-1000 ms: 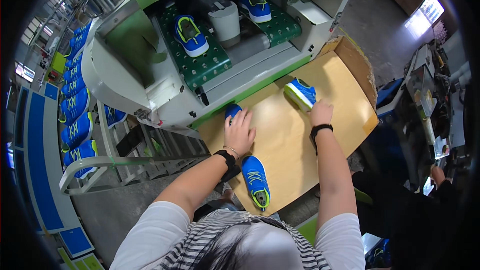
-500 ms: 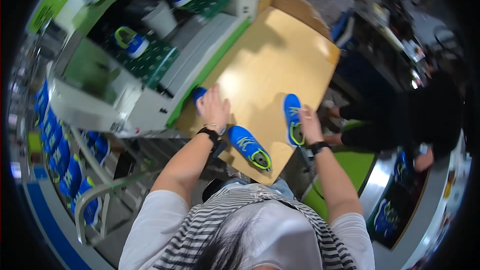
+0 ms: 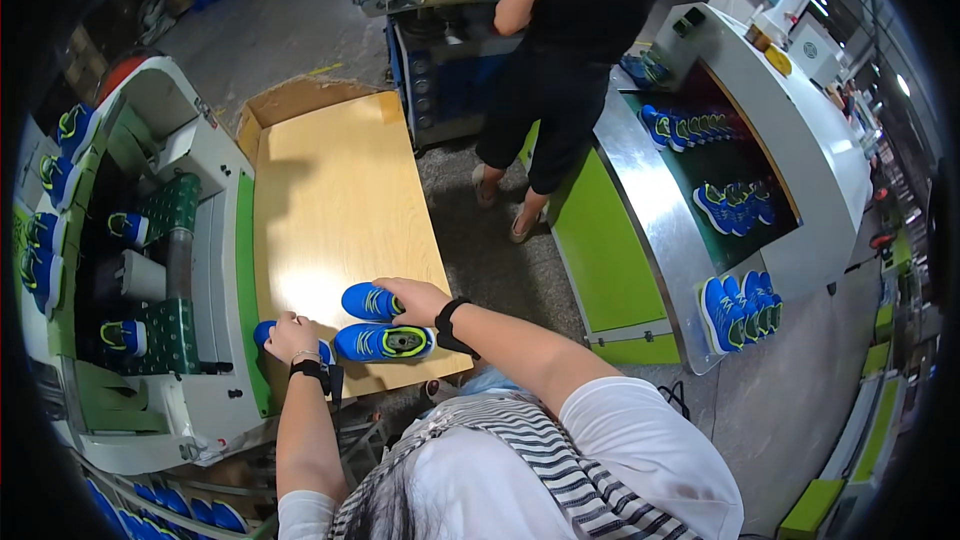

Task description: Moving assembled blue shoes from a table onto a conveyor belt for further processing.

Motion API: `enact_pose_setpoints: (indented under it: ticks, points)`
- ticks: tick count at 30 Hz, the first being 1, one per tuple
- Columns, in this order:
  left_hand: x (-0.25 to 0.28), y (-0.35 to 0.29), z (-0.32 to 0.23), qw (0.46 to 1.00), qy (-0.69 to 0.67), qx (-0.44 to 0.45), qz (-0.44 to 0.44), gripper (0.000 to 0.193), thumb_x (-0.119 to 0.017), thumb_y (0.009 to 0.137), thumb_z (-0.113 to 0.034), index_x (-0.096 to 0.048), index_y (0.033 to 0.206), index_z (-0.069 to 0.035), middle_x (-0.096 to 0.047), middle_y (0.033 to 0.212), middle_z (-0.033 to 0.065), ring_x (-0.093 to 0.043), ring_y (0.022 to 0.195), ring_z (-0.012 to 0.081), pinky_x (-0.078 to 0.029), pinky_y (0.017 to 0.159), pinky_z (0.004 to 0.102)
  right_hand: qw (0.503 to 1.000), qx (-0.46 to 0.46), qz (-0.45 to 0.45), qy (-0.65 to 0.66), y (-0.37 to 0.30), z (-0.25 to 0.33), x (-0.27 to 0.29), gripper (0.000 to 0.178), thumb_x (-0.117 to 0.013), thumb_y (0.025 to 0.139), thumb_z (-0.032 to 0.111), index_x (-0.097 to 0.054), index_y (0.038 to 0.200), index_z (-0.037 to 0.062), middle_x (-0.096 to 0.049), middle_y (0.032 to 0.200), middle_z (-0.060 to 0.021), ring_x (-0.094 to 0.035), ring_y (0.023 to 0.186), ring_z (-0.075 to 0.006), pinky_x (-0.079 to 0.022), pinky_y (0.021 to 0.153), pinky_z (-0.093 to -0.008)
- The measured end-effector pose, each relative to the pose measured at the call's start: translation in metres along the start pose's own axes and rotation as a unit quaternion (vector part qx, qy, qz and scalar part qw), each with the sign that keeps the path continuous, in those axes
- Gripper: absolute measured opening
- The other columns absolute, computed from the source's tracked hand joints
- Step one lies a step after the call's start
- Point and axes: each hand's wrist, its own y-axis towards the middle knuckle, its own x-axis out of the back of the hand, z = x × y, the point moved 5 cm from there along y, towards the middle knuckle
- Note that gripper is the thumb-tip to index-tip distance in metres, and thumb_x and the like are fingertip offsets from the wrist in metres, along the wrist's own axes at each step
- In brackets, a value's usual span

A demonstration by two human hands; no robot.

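Three blue sneakers with lime-green collars lie on the near part of a light wooden tabletop. My left hand (image 3: 293, 337) is closed over the leftmost sneaker (image 3: 264, 332), and covers most of it. My right hand (image 3: 418, 302) grips another sneaker (image 3: 366, 302) around its collar, with the toe pointing left. Just nearer to me, a third sneaker (image 3: 362, 342) rests untouched, its lime opening showing. It lies side by side with the one under my right hand.
The wooden tabletop (image 3: 340, 210) has a cardboard edge (image 3: 300, 95) at its far end. A green-and-white machine (image 3: 215, 230) with sneakers on dark-green belts borders it on the left. Another person (image 3: 570, 50) stands ahead, beside a conveyor machine (image 3: 650, 210) carrying several sneakers (image 3: 735, 310) on the right.
My view has swung to the right. The right-hand sneaker has come close alongside the middle one, which now lies sideways in view. My left hand stays at the leftmost sneaker.
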Motion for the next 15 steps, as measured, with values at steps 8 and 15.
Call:
enact_pose_setpoints:
  ticks: [8, 15]
  points:
    - [-0.002, 0.001, 0.004, 1.000, -0.005, 0.002, 0.009, 0.019, -0.066, 0.085, -0.024, -0.077, 0.095, -0.014, -0.076, 0.094, 0.0064, -0.065, 0.097, 0.0263, -0.041, 0.088, 0.0455, 0.992, -0.106, -0.065, -0.003, -0.016, -0.015, -0.004, 0.072, -0.082, 0.081, 0.034, -0.049, 0.143, 0.0172, -0.061, 0.135, -0.0162, -0.058, 0.124, -0.0359, -0.048, 0.105, -0.0446]
    - [-0.002, 0.001, 0.007, 1.000, -0.006, 0.006, 0.004, 0.020, -0.064, 0.086, -0.023, -0.077, 0.098, -0.013, -0.076, 0.100, 0.0064, -0.065, 0.099, 0.0261, -0.040, 0.089, 0.0461, 0.992, -0.116, -0.057, -0.010, -0.013, -0.014, -0.004, 0.073, -0.082, 0.080, 0.035, -0.051, 0.142, 0.0132, -0.059, 0.135, -0.0171, -0.056, 0.127, -0.0349, -0.046, 0.107, -0.0429]
